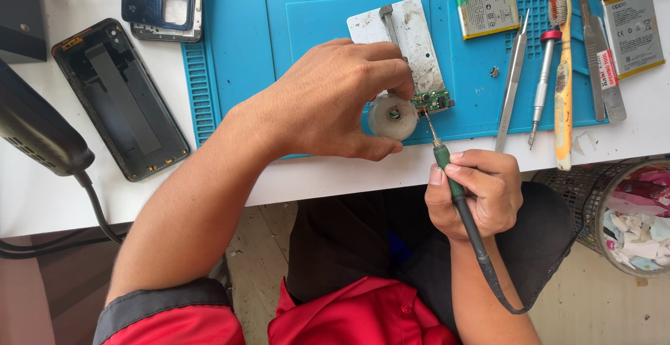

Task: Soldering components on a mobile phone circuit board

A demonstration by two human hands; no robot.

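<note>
The right hand (478, 191) gripped a soldering iron (447, 170), its tip on the small circuit board (431, 99) clamped in the metal holder (412, 38) on the blue mat (230, 52); the left hand (335, 101) was closed on the holder. Soldering seemed under way, needing a steady tip.

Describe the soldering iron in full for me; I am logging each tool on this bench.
The soldering iron is a slim pen-shaped tool with a green grip, a black rear section and a black cord looping down past the person's lap. Its thin metal tip points up and left, meeting the small green circuit board clamped in a metal holder on the blue mat. The right hand grips it like a pen; the left hand rests beside the board.
</note>
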